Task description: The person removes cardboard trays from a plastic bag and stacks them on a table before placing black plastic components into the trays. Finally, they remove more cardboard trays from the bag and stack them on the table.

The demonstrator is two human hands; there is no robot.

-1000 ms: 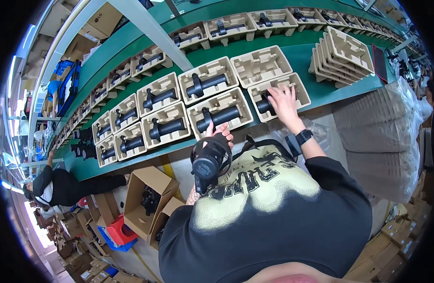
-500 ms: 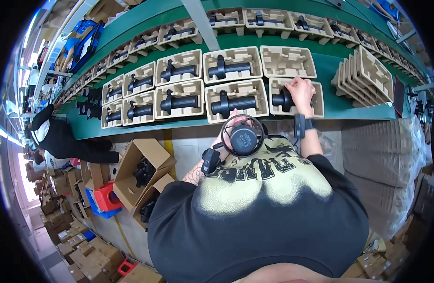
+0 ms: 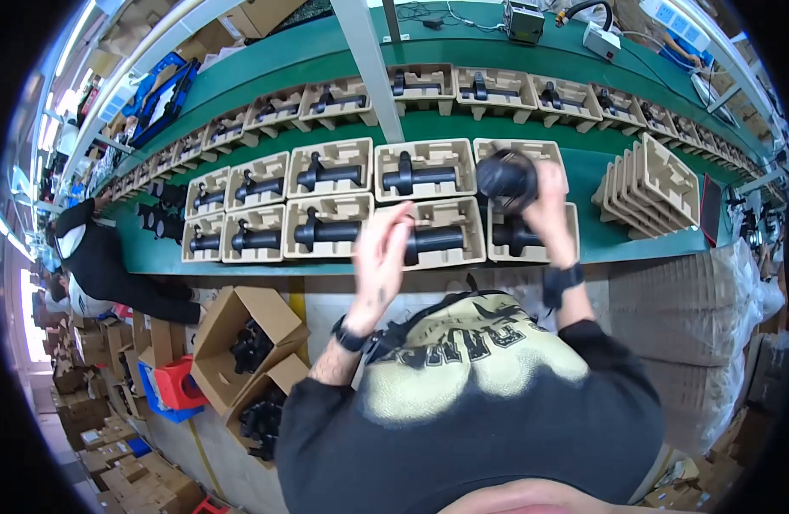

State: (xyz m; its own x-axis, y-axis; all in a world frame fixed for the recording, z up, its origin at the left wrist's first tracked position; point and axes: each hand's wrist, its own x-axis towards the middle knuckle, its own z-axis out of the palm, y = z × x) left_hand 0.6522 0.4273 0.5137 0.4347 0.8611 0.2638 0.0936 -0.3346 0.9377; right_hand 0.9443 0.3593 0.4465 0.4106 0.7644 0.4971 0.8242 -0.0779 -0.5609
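My right hand (image 3: 546, 214) grips a round black microphone in a ring-shaped mount (image 3: 508, 180), blurred by motion. It is lifted over the upper right moulded pulp tray (image 3: 489, 146), and its body hides most of that tray's inside. Below it, the front right tray (image 3: 568, 231) contains a black part (image 3: 513, 233), partly covered by my right hand. My left hand (image 3: 382, 253) holds nothing, its fingers extended beside the neighbouring front tray (image 3: 473, 230). In that tray lies a black cylinder with a clamp (image 3: 437, 242), partly hidden by my fingers.
More filled trays (image 3: 330, 225) stand in two rows to the left, with another row (image 3: 497, 90) farther back. A stack of trays (image 3: 647, 188) is at right. Open cartons (image 3: 249, 334) with black parts stand on the floor at left, near another person (image 3: 120, 257).
The microphone has gone from my left hand to my right and moved up over the trays. My left hand has moved left and opened. The view has tilted upward.
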